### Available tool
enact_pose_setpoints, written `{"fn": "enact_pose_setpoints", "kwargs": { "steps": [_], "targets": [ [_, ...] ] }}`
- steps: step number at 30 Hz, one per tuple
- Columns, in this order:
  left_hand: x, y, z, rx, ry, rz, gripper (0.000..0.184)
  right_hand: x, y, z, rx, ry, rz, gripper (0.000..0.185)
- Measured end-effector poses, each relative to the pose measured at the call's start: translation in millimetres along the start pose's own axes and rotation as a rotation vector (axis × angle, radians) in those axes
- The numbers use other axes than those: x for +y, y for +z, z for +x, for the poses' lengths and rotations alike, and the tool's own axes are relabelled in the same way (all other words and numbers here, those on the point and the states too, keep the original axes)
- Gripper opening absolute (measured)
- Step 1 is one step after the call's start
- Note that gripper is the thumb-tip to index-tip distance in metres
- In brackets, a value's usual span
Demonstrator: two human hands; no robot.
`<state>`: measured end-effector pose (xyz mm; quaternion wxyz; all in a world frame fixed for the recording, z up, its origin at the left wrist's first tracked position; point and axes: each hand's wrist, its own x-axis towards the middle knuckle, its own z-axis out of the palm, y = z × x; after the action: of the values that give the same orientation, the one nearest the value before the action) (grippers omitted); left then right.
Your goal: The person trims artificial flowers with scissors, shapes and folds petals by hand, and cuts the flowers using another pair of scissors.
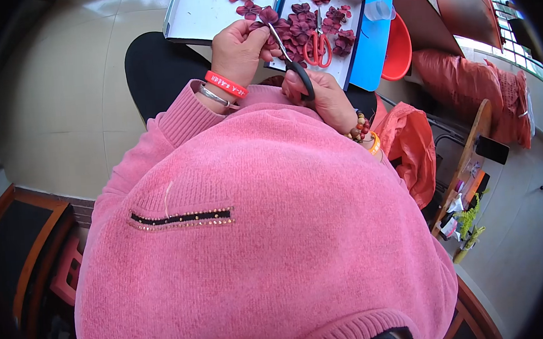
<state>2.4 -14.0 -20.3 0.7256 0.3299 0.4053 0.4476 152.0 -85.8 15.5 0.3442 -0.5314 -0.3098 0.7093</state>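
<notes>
My left hand (238,49), with a red band at its wrist, pinches a dark red fabric flower (265,17) between thumb and fingers. In my right hand (326,96) is a pair of black-handled scissors (300,73), its fingers wrapped about the handle loops. The scissor blades point up and left, their tips at the flower beside my left thumb. Just beyond my hands, a dark-edged tray (356,6) holds a heap of dark red flowers (302,29). Red-handled scissors (318,48) lie on that heap.
Left of the tray is a white box (201,14) with more flowers. A blue surface (369,55) bears a clear plastic cup (377,11). Red basin (397,50) and red sacks (477,89) stand at right, near a wooden stand with a phone (492,149).
</notes>
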Motion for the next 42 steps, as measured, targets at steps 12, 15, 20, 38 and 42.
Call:
{"fn": "enact_pose_setpoints", "kwargs": {
  "steps": [12,15,20,38,42],
  "targets": [
    [-25,-8,24,-0.082,0.613,0.64,0.009,-9,-13,-11,-0.09,0.166,0.421,0.035],
    [-24,-5,20,-0.112,0.774,0.756,0.011,-15,-12,-27,-0.152,0.228,0.629,0.034],
    [-21,-4,15,-0.077,0.851,0.798,0.011,-15,-14,-45,-0.238,0.157,0.618,0.032],
    [0,22,-31,-0.331,-0.238,0.08,0.015,20,-26,-25,0.305,-0.332,0.223,0.018],
    [-5,19,-22,-0.409,-0.294,0.04,0.015,21,-31,-17,0.317,-0.317,0.209,0.016]
  ]
}}
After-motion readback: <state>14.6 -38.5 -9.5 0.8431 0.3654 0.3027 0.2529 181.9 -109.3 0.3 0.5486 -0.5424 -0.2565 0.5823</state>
